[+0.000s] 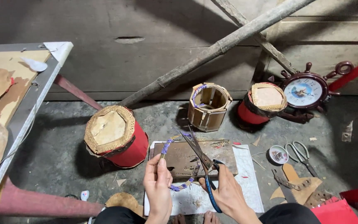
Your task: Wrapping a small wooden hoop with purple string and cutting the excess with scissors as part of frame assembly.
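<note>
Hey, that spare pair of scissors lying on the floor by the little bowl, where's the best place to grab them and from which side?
Take the spare scissors by their looped handles, which lie at the far end, next to the little bowl. The blades point toward the near right, so coming from above on the bowl side probably keeps fingers off the tips. The right hand already holds other scissors; the left hand pinches a strip.

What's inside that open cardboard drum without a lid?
The open drum shows bare cardboard walls inside, with strips crossing near the bottom. Its front wall hides the floor inside, so anything lying there cannot be seen.
</note>
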